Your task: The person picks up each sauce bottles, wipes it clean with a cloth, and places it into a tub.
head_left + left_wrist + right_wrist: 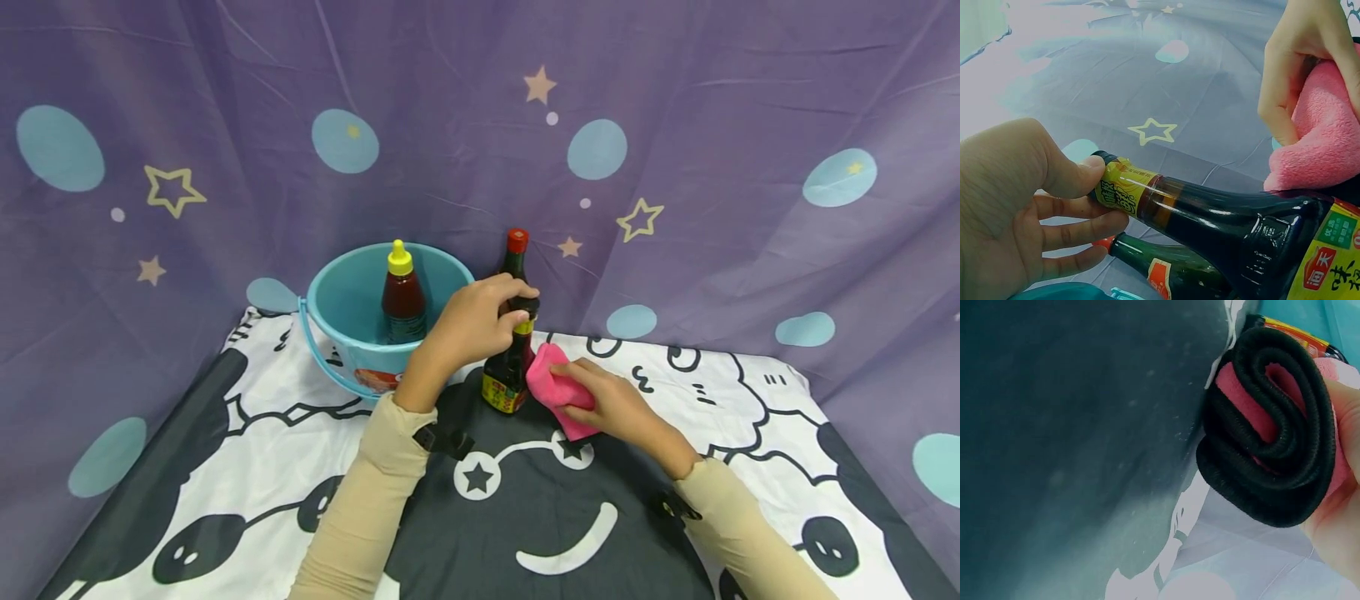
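Note:
My left hand (474, 323) pinches the neck of a dark sauce bottle (504, 382) with a yellow label, thumb on one side and fingers on the other. The bottle stands upright on the patterned cloth in the head view. A folded pink towel (558, 387) is gripped in my right hand (618, 406), right at the bottle's right side. In the right wrist view the towel's black edging (1260, 475) shows in rolled folds. Behind the sauce bottle rises a green glass bottle (516, 260) with a red cap, partly hidden by my left hand.
Left of the bottles stands a light blue bucket (341, 321) with its handle hanging down. Inside it is a brown-red sauce bottle (401, 293) with a yellow nozzle cap. A purple curtain (465, 100) hangs behind, and a black-and-white cartoon cloth (457, 542) covers the surface.

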### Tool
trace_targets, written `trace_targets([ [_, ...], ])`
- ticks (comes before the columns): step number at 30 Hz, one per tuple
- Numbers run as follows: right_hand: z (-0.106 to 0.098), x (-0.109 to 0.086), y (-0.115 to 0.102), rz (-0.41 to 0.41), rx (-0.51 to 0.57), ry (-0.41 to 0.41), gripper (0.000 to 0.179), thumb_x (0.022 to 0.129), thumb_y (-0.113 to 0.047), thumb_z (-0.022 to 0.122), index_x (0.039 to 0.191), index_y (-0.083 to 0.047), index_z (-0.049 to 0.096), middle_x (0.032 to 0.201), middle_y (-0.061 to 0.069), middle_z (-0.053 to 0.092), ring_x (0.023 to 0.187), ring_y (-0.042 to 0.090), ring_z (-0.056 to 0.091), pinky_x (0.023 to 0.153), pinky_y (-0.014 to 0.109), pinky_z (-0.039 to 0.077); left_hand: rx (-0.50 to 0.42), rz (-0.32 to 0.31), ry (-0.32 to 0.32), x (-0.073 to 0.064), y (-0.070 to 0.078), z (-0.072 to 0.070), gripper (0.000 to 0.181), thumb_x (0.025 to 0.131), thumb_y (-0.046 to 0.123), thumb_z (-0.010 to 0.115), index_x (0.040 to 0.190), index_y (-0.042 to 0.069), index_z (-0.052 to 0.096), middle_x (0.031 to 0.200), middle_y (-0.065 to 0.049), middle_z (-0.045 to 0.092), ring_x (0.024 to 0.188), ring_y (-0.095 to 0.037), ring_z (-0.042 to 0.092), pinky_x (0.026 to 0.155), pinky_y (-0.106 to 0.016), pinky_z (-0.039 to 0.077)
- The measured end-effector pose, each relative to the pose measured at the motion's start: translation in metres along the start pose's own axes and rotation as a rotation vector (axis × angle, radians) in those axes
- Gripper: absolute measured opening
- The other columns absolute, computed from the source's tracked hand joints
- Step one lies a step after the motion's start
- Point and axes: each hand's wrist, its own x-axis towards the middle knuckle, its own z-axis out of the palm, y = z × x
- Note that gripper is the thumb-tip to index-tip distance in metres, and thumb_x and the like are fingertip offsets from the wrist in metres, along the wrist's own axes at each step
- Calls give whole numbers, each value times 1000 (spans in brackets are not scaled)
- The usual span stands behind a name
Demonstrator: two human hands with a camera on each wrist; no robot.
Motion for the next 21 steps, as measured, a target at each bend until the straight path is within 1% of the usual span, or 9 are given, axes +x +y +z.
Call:
trace_targets([
  [5,-1,-3,0,-2,-16,-43,55,79,-19,87,129,-15,65,112,6,65,81,18,63,72,38,56,-1,4,2,0,0,0,30,99,15,65,129,16,70,122,-2,70,93,-19,65,83,-37,54],
  [8,-1,-5,-1,-15,-29,-48,55,79,-17,87,129,-15,66,112,6,65,82,18,64,73,39,56,-2,5,2,1,0,0,30,99,16,65,129,16,70,122,-2,69,93,-19,65,83,-37,54],
  [16,-1,-5,-3,-39,-38,-107,56,80,-18,87,132,-19,67,113,6,63,74,14,60,67,33,54,-13,-9,-10,0,-1,0,30,100,16,64,129,17,69,121,-1,69,90,-18,64,81,-36,54],
  [21,-3,-6,-3,-44,-49,-114,54,80,-17,87,130,-19,69,112,6,63,70,11,56,65,30,52,-10,-18,-12,1,1,1,30,100,17,64,129,18,69,121,0,69,90,-18,63,80,-36,53],
])
